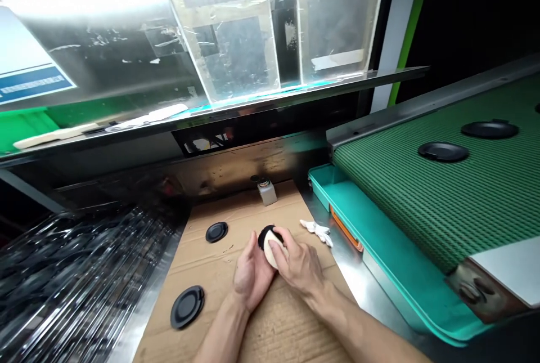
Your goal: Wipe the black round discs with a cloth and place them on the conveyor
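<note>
My left hand is closed around a small round black plastic lid, holding it from the left and below. Between the fingertips of my right hand is a cream-coloured oval pad, which lies against the lid's face and covers much of it. Both hands are above the cardboard sheet. On the cardboard to the left lie two similar black round lids, one farther off and one nearer.
A small whitish bottle stands at the cardboard's far end. Crumpled white scraps lie to the right. Beyond are a teal tray and a green conveyor belt carrying black lids. Clear plastic packaging is piled left.
</note>
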Motion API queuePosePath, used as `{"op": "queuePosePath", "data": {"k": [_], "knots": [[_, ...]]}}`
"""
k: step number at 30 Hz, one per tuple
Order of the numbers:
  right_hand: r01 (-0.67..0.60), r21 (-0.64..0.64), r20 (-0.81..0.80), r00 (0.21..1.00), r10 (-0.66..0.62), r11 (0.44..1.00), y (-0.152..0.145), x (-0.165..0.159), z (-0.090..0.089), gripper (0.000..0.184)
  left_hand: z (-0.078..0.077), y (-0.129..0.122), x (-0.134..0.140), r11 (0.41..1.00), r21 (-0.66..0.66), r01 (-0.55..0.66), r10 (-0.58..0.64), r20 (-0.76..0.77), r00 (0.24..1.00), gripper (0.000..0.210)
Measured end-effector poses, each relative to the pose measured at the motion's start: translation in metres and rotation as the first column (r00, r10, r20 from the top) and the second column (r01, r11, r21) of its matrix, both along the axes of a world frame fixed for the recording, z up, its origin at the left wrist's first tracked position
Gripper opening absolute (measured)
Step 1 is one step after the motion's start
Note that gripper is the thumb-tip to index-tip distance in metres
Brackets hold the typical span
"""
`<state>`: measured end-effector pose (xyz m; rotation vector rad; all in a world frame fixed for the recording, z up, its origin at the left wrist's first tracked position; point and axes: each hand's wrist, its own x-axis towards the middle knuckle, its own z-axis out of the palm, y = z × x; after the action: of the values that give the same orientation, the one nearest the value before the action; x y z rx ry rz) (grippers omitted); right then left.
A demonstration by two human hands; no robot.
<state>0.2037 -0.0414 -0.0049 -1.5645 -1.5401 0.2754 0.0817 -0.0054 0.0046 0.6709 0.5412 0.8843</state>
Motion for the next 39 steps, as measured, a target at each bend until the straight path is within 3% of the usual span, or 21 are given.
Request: {"op": "queuePosePath", "data": {"k": [5,9,13,17,21,24,28,32,36,39], "knots": [[0.235,-0.066,0.219,0.952,-0.216,0.97,0.004,-0.009,0.001,0.034,-0.014,0.001,0.0,0.997,-0.076,-0.01,0.018,0.102,0.995,0.041],[0.224,-0.119,0.396,0.904,-0.161,0.967,0.006,-0.024,0.001,0.037,-0.019,0.003,0.003,0.994,-0.113,0.0,0.01,0.088,0.996,0.045],[0.349,-0.147,0.48,0.843,-0.242,0.925,0.012,-0.023,0.004,0.038,-0.023,0.001,0.005,0.994,-0.1,-0.054,0.066,0.128,0.99,0.037],[0.271,-0.141,0.498,0.851,-0.168,0.952,0.01,-0.018,0.003,0.037,-0.027,0.0,0.007,0.991,-0.095,-0.09,0.1,0.1,0.99,0.033],[0.343,-0.131,0.494,0.836,-0.239,0.93,0.009,-0.016,0.004,0.036,-0.029,-0.003,0.007,0.994,-0.065,-0.088,0.094,0.1,0.991,0.03],[0.283,-0.126,0.477,0.857,-0.192,0.951,0.01,-0.015,0.006,0.037,-0.028,-0.005,0.008,0.992,-0.05,-0.117,0.121,0.075,0.99,0.027],[0.319,-0.143,0.47,0.855,-0.22,0.937,0.009,-0.014,0.005,0.038,-0.029,-0.005,0.008,0.997,-0.022,-0.08,0.081,0.045,0.996,0.026],[0.267,-0.166,0.498,0.854,-0.153,0.949,0.003,-0.016,0.003,0.038,-0.031,-0.002,0.008,0.993,-0.035,-0.112,0.113,0.056,0.992,0.025],[0.312,-0.178,0.459,0.865,-0.201,0.933,-0.001,-0.015,0.006,0.035,-0.034,0.0,0.008,0.991,-0.017,-0.136,0.137,0.048,0.989,0.025],[0.183,-0.185,0.37,0.923,-0.104,0.966,-0.004,-0.013,0.006,0.03,-0.035,0.001,0.007,0.988,-0.004,-0.155,0.155,0.042,0.987,0.025]]}}
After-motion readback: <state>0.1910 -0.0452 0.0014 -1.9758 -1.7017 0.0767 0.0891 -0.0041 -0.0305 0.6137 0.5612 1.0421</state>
